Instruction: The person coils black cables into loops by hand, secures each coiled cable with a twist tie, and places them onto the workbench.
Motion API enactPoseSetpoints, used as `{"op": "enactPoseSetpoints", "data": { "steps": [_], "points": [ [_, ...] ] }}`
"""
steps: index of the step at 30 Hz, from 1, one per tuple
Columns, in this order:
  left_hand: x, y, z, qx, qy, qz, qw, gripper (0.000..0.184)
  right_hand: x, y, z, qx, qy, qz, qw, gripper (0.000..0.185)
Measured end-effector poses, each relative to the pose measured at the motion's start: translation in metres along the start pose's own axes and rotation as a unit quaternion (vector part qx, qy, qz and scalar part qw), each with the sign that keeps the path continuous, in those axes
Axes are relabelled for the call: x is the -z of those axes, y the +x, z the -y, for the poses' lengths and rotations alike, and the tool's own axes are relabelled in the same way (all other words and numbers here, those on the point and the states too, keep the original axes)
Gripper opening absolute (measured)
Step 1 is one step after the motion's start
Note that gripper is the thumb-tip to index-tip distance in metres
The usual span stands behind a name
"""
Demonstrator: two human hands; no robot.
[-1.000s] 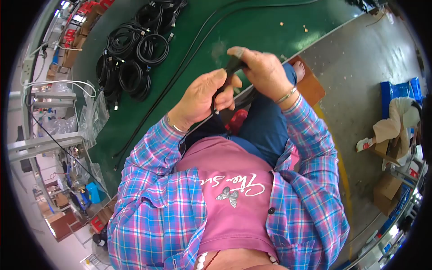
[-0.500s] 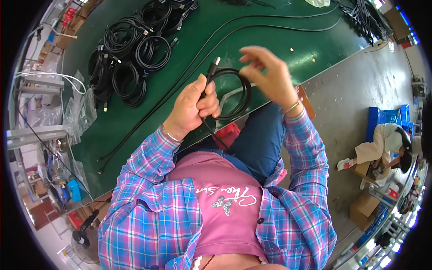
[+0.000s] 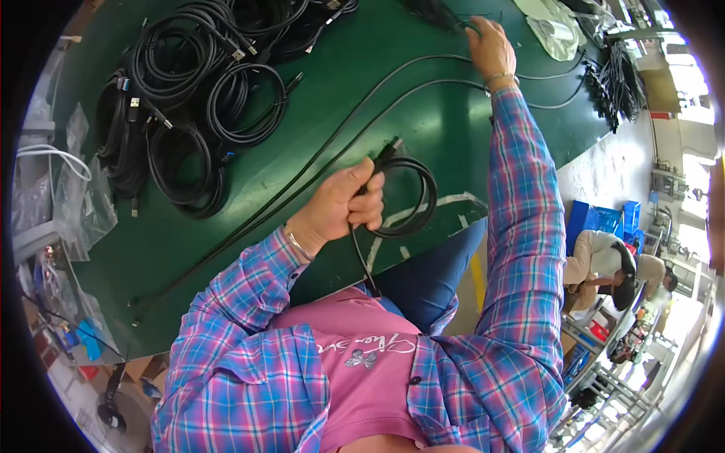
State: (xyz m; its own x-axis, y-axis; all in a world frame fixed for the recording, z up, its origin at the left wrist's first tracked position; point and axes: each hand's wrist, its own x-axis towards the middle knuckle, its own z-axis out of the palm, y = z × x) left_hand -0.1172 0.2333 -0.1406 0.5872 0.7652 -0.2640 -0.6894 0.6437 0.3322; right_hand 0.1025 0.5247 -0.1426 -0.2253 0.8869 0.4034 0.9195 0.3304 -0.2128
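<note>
My left hand is closed around a coiled black USB cable, just above the table's near edge. The cable's plug sticks up past my thumb, and one tail hangs down toward my lap. My right arm is stretched to the far side of the table. There my right hand has its fingers bent together at the edge of a bundle of thin black strands. What lies between those fingertips is too small to make out. Two long black cables run across the table, passing beneath my right wrist.
Several coiled black cables are piled at the left of the green table. Clear plastic bags lie at its left edge. A bunch of black cables hangs at the right corner near a pale bag. People sit beyond, near blue crates.
My right hand has gone from beside the coil to the strands at the far side. The left hand still grips the coiled cable. The view has shifted.
</note>
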Motion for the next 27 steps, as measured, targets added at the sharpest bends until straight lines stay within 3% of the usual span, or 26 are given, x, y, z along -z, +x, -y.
{"op": "enactPoseSetpoints", "data": {
  "steps": [5,8,13,16,21,23,27],
  "points": [
    [0.037,0.013,-0.02,0.022,-0.006,0.025,0.999,0.041,-0.056,0.045,0.0,0.048,-0.159,0.095,0.981,0.018],
    [0.035,0.01,-0.027,0.027,0.008,0.026,0.999,0.042,-0.051,0.052,-0.001,0.068,-0.143,0.114,0.981,0.018],
    [0.015,0.004,-0.016,0.015,0.006,0.032,0.999,0.041,0.012,0.043,-0.004,0.096,-0.202,0.182,0.958,0.019],
    [0.001,-0.003,-0.003,0.003,0.02,0.021,1.0,0.04,0.059,0.005,-0.016,0.064,-0.169,0.159,0.97,0.02],
    [-0.017,-0.012,0.03,-0.017,0.072,0.012,0.997,0.039,0.137,-0.113,-0.029,-0.053,0.03,0.024,0.998,0.021],
    [-0.027,-0.013,0.045,-0.039,0.087,-0.014,0.995,0.038,0.167,-0.173,-0.023,-0.112,0.193,-0.001,0.975,0.02],
    [-0.056,-0.025,0.063,-0.119,0.12,-0.068,0.983,0.037,0.216,-0.282,0.007,-0.198,0.381,0.054,0.902,0.015]
  ]
}}
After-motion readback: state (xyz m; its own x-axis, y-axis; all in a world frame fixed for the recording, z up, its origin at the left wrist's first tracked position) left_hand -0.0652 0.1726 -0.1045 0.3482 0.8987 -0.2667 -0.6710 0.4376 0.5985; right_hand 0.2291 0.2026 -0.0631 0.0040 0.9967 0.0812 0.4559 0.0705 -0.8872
